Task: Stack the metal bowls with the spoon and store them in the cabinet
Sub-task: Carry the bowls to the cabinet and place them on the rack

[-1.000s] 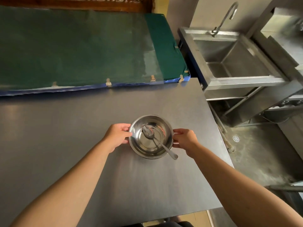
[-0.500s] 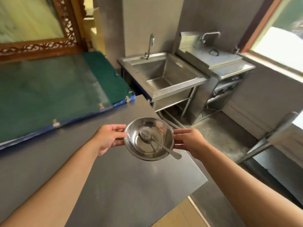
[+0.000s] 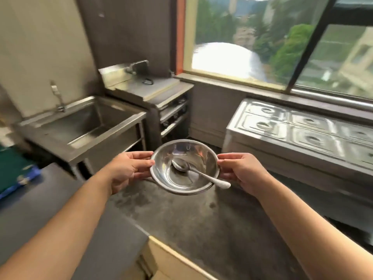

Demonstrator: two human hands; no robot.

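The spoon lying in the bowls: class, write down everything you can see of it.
The spoon looks like shiny metal, all one piece. Its oval head rests face up near the bottom of the top bowl of the stacked metal bowls. The slim handle slants up toward the right hand, crosses the rim and sticks out past it, ending in a rounded tip. Only the bowl touches it; neither hand does. The left hand and right hand grip the stack's opposite sides, above the floor.

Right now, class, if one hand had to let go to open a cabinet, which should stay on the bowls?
Probably the right hand: the spoon handle overhangs the bowls on its side. Free the left hand.
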